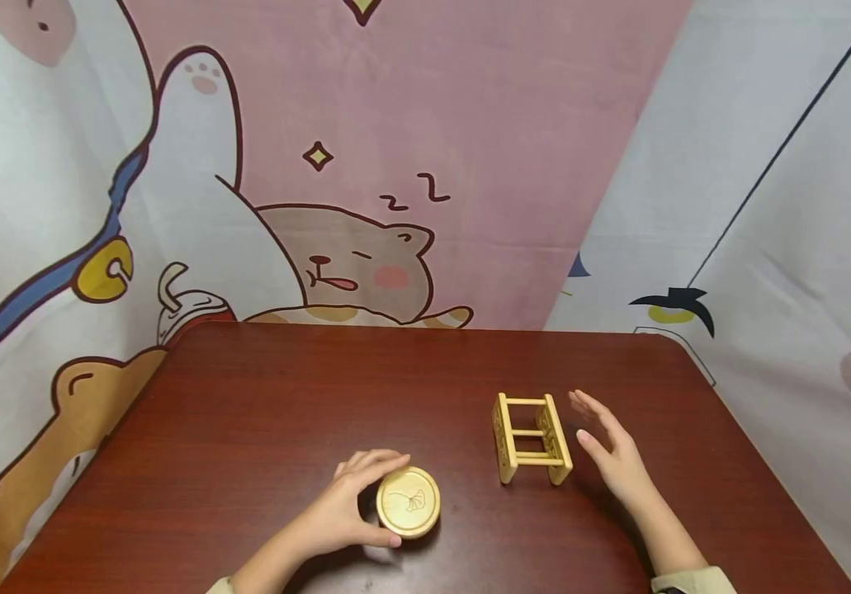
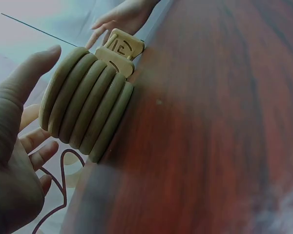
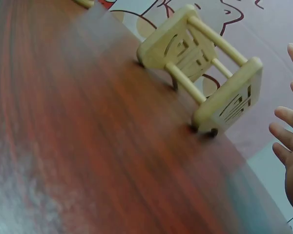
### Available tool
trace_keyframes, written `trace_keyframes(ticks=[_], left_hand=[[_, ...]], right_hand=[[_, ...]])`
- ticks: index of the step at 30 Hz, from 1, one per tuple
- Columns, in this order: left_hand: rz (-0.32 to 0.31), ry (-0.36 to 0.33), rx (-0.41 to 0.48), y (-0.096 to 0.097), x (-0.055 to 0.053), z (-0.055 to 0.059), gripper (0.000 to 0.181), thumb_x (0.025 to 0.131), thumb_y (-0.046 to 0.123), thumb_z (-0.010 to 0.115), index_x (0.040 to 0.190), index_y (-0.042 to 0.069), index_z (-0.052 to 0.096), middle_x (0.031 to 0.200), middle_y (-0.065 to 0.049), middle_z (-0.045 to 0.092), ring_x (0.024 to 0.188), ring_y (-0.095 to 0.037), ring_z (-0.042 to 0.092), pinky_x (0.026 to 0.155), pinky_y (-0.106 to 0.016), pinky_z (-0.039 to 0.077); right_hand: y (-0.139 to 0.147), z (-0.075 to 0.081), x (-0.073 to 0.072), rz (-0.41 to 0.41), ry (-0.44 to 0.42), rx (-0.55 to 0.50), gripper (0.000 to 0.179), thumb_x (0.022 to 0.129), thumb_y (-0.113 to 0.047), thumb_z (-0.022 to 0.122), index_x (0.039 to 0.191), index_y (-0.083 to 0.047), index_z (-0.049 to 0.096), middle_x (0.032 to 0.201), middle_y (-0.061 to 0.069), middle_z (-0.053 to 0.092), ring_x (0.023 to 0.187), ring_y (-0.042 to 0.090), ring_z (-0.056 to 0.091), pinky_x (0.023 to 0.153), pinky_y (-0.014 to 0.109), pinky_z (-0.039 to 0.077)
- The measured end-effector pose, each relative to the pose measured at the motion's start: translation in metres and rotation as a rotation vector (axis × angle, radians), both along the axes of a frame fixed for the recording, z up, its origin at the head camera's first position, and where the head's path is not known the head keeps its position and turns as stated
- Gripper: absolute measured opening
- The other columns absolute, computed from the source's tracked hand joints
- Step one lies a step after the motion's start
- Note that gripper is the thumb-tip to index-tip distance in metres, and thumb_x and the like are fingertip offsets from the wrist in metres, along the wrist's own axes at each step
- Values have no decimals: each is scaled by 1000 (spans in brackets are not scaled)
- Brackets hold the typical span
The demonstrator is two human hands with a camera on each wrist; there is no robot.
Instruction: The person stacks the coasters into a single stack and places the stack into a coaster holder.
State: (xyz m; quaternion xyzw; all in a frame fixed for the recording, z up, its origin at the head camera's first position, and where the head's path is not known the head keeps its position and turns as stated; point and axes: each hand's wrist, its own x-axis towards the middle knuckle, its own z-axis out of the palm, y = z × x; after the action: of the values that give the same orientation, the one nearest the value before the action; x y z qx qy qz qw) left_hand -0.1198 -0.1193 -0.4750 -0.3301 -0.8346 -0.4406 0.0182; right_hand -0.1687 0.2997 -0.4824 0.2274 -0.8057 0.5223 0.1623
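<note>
Several round wooden coasters (image 2: 85,105) stand in a stack on the table; the top one (image 1: 408,502) bears an engraved ginkgo leaf. My left hand (image 1: 351,505) spreads around the stack's left side, thumb at the near edge and index fingertip at the far edge. In the left wrist view the thumb (image 2: 24,80) extends beside the stack, with some fingers partly hidden behind it. A small wooden rack (image 1: 557,441) with slatted side panels and round crossbars stands to the right. Just right of it, my right hand (image 1: 621,466) hovers with extended fingers, holding nothing.
The dark red-brown wooden table (image 1: 284,396) has rounded far corners. Behind it hangs a cloth backdrop (image 1: 514,165) with cartoon animals, touching the table's far edge.
</note>
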Motion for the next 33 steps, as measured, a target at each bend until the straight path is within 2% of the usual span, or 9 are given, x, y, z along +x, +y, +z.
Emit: trace_keyframes(ticks=[5, 9, 12, 17, 19, 24, 26, 33], left_hand=[[3, -27, 8, -2, 0, 0, 94, 59, 36, 89, 141, 22, 49, 138, 8, 45, 125, -17, 40, 95, -60, 25], [-4, -66, 17, -3, 1, -1, 94, 60, 36, 89, 143, 20, 47, 140, 8, 44, 127, -19, 39, 98, -63, 22], [-6, -98, 28, -4, 2, -2, 95, 61, 35, 89, 143, 18, 46, 141, 7, 43, 129, -21, 38, 99, -66, 19], [2, -144, 51, -6, 4, -5, 95, 62, 38, 88, 144, 16, 44, 143, 3, 41, 130, -28, 35, 97, -66, 24], [4, -167, 65, -7, 6, -7, 95, 63, 38, 88, 145, 16, 43, 144, 2, 39, 131, -29, 33, 96, -65, 27], [1, -199, 107, -7, 8, -9, 94, 66, 35, 87, 146, 17, 41, 145, 2, 37, 133, -29, 31, 98, -62, 28], [-5, -192, 120, -6, 9, -10, 93, 67, 33, 87, 146, 16, 40, 145, 1, 37, 133, -28, 32, 100, -59, 27], [-28, -162, 152, -3, 12, -14, 94, 69, 27, 86, 147, 10, 37, 147, -1, 35, 134, -27, 32, 103, -53, 26]], right_hand=[[-7, 12, 5, 4, 37, -47, 59, 86, 17, 52, 142, 4, 38, 140, 24, 44, 128, 19, 42, 101, 23, 30], [-17, 21, 9, 51, 67, -102, 58, 85, 18, 51, 140, 8, 39, 140, 19, 46, 128, 23, 42, 103, 24, 28], [-28, 30, 14, 94, 127, -123, 53, 85, 17, 51, 136, 13, 39, 139, 17, 47, 127, 23, 42, 102, 24, 29], [-44, 38, 20, 178, 200, -168, 48, 87, 14, 52, 133, 19, 38, 137, 25, 45, 128, 23, 42, 103, 27, 28], [-49, 36, 21, 225, 217, -199, 48, 87, 14, 52, 132, 21, 37, 137, 30, 42, 129, 27, 40, 105, 28, 28], [-67, 41, 33, 288, 208, -205, 50, 87, 12, 54, 133, 20, 37, 137, 33, 39, 131, 28, 39, 107, 28, 25], [-74, 41, 38, 299, 183, -183, 51, 87, 10, 55, 135, 17, 37, 138, 31, 39, 132, 27, 38, 106, 27, 26], [-97, 34, 50, 364, 172, -113, 56, 86, 7, 58, 136, 15, 36, 140, 29, 39, 132, 26, 38, 104, 27, 29]])
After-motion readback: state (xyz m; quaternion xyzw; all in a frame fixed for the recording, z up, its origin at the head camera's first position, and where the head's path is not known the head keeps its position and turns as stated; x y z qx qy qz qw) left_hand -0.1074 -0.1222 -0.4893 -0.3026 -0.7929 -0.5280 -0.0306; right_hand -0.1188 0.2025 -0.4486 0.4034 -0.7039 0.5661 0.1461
